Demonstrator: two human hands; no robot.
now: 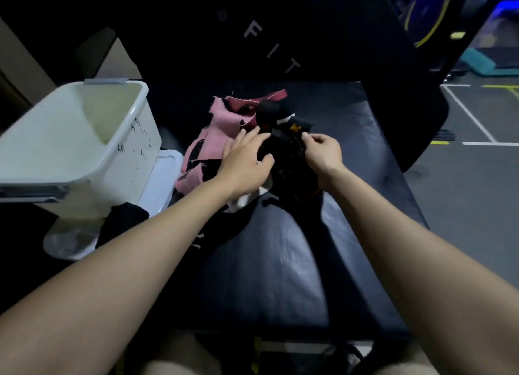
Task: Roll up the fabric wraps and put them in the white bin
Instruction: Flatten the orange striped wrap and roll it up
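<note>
Arms reach forward — left hand (247, 161) lies spread on black wraps (283, 155), right hand (323, 150) pinches them — beside the white bin (84, 139).

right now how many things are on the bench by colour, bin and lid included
pink fabric wraps: 1 heap, pieces can't be separated
black fabric wraps: 1 heap, under both hands
white bin: 1
white lid: 1
white cloth: 1
total: 5 groups, true wrap count unclear
</note>
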